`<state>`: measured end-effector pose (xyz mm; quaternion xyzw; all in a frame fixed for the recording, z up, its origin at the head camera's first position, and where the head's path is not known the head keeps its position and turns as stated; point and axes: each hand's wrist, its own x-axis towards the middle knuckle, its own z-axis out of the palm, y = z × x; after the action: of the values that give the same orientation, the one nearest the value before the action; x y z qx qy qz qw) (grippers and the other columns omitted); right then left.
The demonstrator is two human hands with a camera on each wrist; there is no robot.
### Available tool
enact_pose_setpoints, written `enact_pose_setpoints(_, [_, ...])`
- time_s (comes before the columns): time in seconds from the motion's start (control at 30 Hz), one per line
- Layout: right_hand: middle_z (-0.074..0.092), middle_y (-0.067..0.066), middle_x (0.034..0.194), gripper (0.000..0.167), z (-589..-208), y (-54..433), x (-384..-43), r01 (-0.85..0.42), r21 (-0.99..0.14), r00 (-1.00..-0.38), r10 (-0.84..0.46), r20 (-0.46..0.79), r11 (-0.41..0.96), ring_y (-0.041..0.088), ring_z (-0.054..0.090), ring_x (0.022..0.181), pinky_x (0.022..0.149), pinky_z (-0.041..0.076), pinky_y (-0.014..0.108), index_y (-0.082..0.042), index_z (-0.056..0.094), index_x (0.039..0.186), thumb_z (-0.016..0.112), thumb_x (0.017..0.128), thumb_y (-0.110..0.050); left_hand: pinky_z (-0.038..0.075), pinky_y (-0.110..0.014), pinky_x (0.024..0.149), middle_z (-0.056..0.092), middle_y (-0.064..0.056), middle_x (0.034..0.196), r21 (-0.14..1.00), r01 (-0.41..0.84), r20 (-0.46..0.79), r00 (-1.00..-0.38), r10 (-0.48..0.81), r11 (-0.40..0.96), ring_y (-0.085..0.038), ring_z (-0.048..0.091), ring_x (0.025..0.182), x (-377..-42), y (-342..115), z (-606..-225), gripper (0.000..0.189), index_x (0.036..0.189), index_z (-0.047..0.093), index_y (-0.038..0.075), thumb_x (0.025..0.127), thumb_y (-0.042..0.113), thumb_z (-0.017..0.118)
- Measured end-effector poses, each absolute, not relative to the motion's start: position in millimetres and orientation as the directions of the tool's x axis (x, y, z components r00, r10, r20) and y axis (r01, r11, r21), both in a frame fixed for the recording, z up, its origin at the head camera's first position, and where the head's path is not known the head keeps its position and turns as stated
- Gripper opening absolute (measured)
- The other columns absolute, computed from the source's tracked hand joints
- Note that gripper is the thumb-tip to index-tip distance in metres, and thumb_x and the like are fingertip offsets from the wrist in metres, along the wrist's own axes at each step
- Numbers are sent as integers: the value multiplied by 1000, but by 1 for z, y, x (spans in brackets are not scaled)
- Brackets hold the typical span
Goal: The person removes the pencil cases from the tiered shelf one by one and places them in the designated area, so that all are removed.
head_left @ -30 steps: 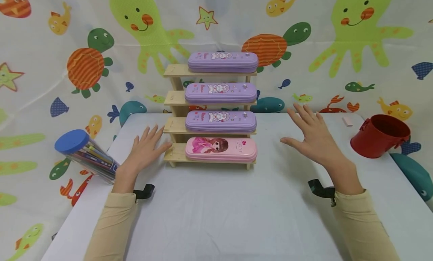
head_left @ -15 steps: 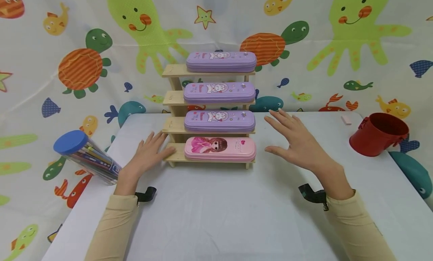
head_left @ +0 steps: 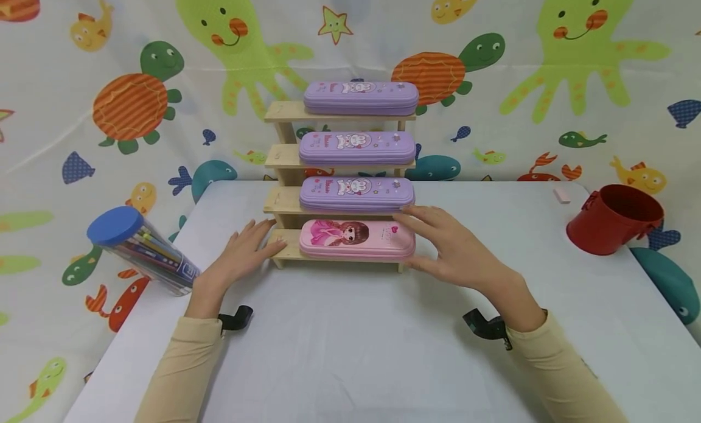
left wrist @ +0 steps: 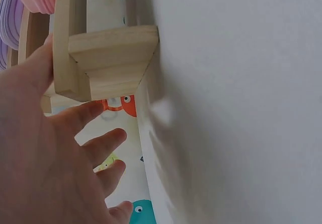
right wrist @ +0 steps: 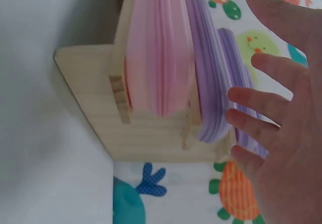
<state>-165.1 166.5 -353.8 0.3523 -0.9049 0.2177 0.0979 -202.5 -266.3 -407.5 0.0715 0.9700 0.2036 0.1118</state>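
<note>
A wooden tiered rack [head_left: 282, 199] stands on the table with a pencil case on each tier. The lowest holds a pink pencil case [head_left: 378, 240] with a doll picture; above it are purple pencil cases [head_left: 358, 194]. At the rack's left end is my left hand [head_left: 235, 255], its thumb at the lowest shelf's edge; in the left wrist view its fingers spread beside the shelf end [left wrist: 113, 45]. My right hand [head_left: 457, 252] reaches to the pink case's right end with straight fingers and holds nothing. Whether it touches the case, I cannot tell.
A clear tube of pencils with a blue lid [head_left: 145, 249] leans at the left. At the right stands a red bucket [head_left: 605, 222], with a small pale pink block [head_left: 561, 195] behind it. A sea-animal cloth [head_left: 493, 88] hangs behind the white table [head_left: 356, 350].
My right hand has moved left from open space to the pink pencil case's right end. The left hand has shifted slightly right, its thumb now at the lowest shelf. The cases stay put.
</note>
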Motion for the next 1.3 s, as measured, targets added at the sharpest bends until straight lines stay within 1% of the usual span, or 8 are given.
enact_pose_setpoints(0.2, [47,3,153,76,-359,159,-163,-689,-316,-724,-599,342,652,26,42,142,117,33,52,-26,47,149,78,83,-46,-3,-67,120,21,-17,165,471,94,-194,-959,207,877,-43,1,154,-200,-269,-412,88,158,23,10,96,70,36])
enact_pose_setpoints(0.37, [50,7,150,74,-364,153,-162,-700,-330,-714,-613,338,633,28,45,140,116,35,51,-25,48,148,78,83,-45,-1,-65,121,22,-19,165,484,75,-211,-957,199,872,-42,2,154,-199,-268,-414,90,158,23,7,96,71,34])
enact_pose_setpoints(0.57, [50,7,150,72,-371,145,-164,-689,-325,-725,-634,271,648,29,43,141,117,35,51,-25,47,148,75,85,-47,2,-63,122,13,-22,166,527,21,-252,-951,180,850,-43,2,154,-197,-266,-414,93,159,16,7,96,72,33])
enact_pose_setpoints(0.7, [49,7,151,73,-375,141,-166,-672,-317,-740,-621,258,669,30,41,143,118,33,51,-25,47,148,76,85,-47,9,-63,122,11,-19,167,587,6,-263,-944,198,810,-43,8,154,-194,-266,-413,90,161,11,10,97,70,34])
enact_pose_setpoints(0.8, [49,7,150,72,-377,140,-167,-656,-321,-754,-603,260,683,30,41,143,118,33,51,-25,48,148,77,84,-46,16,-63,120,12,-16,167,614,-12,-278,-939,202,789,-42,13,153,-192,-265,-413,89,161,7,14,97,70,34])
enact_pose_setpoints(0.87, [50,7,148,71,-378,138,-167,-649,-323,-761,-593,264,689,30,41,142,118,34,51,-25,50,147,77,84,-44,17,-64,120,12,-15,167,620,-30,-290,-937,193,784,-43,13,153,-190,-265,-413,90,161,6,16,96,71,34])
enact_pose_setpoints(1.1, [50,8,146,67,-381,134,-169,-642,-320,-766,-579,279,696,29,40,141,115,39,49,-22,54,143,79,84,-38,15,-63,121,13,-14,168,677,-51,-280,-940,193,734,-39,11,154,-191,-263,-415,88,161,9,15,97,68,38])
enact_pose_setpoints(1.3, [48,9,148,66,-382,133,-170,-638,-311,-770,-574,280,704,28,40,141,116,38,48,-21,54,143,80,83,-33,13,-63,121,18,-15,166,778,-36,-243,-938,248,627,-38,10,155,-193,-262,-417,78,160,15,13,101,55,46])
